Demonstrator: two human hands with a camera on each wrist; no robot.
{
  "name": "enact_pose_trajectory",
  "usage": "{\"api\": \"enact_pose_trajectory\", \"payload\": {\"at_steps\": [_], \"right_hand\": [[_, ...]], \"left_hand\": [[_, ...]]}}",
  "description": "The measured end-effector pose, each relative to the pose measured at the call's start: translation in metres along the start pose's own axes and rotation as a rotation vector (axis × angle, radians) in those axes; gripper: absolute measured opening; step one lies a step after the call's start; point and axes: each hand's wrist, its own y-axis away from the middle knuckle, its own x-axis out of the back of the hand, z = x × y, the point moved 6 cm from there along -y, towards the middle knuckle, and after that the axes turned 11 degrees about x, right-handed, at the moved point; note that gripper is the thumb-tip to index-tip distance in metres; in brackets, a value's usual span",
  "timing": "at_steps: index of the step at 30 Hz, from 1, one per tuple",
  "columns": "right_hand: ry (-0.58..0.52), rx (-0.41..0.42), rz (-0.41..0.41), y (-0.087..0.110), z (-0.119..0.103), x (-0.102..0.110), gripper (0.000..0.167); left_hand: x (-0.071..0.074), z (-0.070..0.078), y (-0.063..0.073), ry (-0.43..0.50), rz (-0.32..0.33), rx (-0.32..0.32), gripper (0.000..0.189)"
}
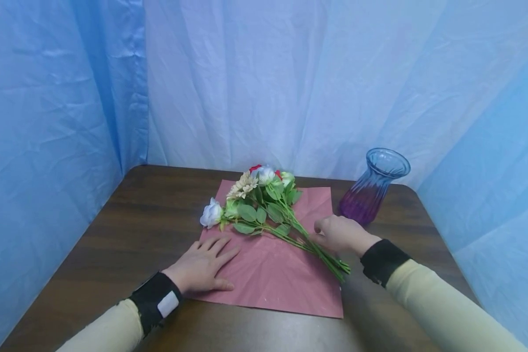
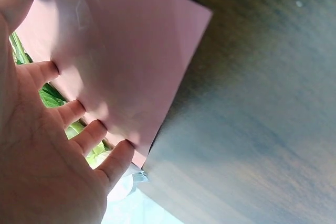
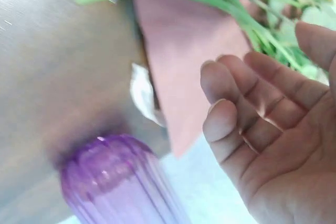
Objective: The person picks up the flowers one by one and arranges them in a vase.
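Observation:
My left hand [image 1: 204, 269] lies with fingers spread on the left part of a pink sheet of paper [image 1: 286, 288]; its fingertips touch the sheet in the left wrist view. Across the paper rests a bunch of flowers [image 1: 264, 200] with white, cream and red blooms at the far left. Their green stems [image 1: 330, 261] point toward the near right. Beside those stems is my right hand [image 1: 341, 234], and in the right wrist view its loosely bent fingers [image 3: 220, 121] have nothing between them.
A ribbed glass vase [image 1: 371, 186], blue above and purple below, stands at the back right of the dark wooden table [image 1: 127, 215]. Near the paper's right edge lies a small white piece [image 3: 143, 92]. Pale blue cloth [image 1: 264, 88] hangs around the back and sides.

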Motion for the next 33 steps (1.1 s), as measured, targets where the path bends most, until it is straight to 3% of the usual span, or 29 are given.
{"api": "enact_pose_trajectory", "payload": {"at_steps": [5,8,12,19,28,33], "right_hand": [[-0.002,0.082,-0.021,-0.019,-0.008,0.019,0.024],[0.024,0.178,0.014,-0.029,-0.016,0.029,0.026],[0.016,0.215,0.052,-0.041,-0.02,0.036,0.035],[-0.04,0.165,0.077,-0.061,-0.02,0.039,0.034],[-0.023,0.117,0.075,-0.078,-0.019,0.035,0.043],[0.021,0.075,0.049,-0.086,-0.017,0.03,0.039]], "left_hand": [[-0.005,-0.003,-0.003,0.014,0.007,-0.01,0.092],[-0.005,-0.003,-0.002,0.021,0.009,-0.017,0.092],[0.0,0.0,0.001,0.019,0.0,-0.015,0.091],[0.003,0.002,0.002,0.017,0.002,-0.009,0.091],[0.003,0.001,0.002,0.025,0.004,-0.018,0.091],[0.0,0.0,0.001,0.039,0.025,-0.04,0.092]]}}
